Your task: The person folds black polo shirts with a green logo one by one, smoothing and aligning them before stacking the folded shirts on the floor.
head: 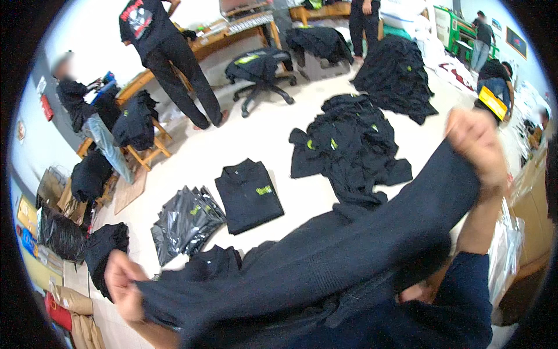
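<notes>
A black knit garment [331, 257] is stretched taut and slanting across the view. My left hand [124, 283] grips its lower left end. At the upper right, my right hand [475, 144] is closed on the other end, slightly blurred. A folded black collared shirt [248, 196] with a green chest print lies on the pale floor beyond the garment. To its left is a fanned stack of shirts in clear plastic bags [187, 222]. Partly hidden behind the garment, more black clothing [213, 264] sits close to my left hand.
A loose heap of black shirts [353, 139] lies ahead, with another pile [394, 74] behind it. An office chair [261, 72] and a wooden stool [148, 148] carry dark clothes. Several people stand or bend around the room. A cardboard box [529, 222] is at right.
</notes>
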Available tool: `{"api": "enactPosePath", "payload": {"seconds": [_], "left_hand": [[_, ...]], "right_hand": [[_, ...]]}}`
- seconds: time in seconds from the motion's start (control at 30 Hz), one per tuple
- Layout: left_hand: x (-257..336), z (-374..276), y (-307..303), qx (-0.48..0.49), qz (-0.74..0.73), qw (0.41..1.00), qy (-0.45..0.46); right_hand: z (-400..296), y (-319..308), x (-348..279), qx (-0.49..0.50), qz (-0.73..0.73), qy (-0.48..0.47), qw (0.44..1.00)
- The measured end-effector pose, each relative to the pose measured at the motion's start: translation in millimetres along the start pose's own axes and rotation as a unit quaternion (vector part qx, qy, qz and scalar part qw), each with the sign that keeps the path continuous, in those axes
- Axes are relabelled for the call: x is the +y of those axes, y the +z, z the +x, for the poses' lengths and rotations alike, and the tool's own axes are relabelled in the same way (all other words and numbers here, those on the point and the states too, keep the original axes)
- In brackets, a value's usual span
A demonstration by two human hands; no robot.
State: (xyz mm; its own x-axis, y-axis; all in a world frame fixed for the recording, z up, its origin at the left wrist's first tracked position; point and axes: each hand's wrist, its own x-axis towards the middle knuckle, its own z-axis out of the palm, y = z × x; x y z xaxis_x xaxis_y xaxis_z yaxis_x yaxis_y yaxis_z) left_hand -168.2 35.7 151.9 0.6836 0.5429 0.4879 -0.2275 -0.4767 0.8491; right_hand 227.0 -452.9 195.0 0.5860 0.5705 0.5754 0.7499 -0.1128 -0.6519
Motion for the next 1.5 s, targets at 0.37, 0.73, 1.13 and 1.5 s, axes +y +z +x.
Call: {"api": "enactPosePath", "payload": {"seconds": [0.37, 0.73, 1.13, 1.5], "left_hand": [[-278.2, -147.0, 151.0, -0.120, 0.378, 0.896, -0.203], [-281.1, -94.0, 258.9, -0.319, 0.422, 0.844, -0.086], [-284.2, -56.3, 247.1, -0.319, -0.002, 0.856, -0.407], [-325.8, -43.8, 318.8, -0.607, 0.246, 0.740, -0.156]], "right_hand": [[-169.0, 214.2, 228.6, -0.177, -0.106, 0.270, 0.940], [-133.8, 304.7, 216.9, -0.259, -0.211, 0.149, 0.931], [-132.1, 303.5, 208.5, -0.218, 0.053, 0.272, 0.936], [-149.5, 322.9, 217.7, -0.154, 0.045, 0.219, 0.963]]}}
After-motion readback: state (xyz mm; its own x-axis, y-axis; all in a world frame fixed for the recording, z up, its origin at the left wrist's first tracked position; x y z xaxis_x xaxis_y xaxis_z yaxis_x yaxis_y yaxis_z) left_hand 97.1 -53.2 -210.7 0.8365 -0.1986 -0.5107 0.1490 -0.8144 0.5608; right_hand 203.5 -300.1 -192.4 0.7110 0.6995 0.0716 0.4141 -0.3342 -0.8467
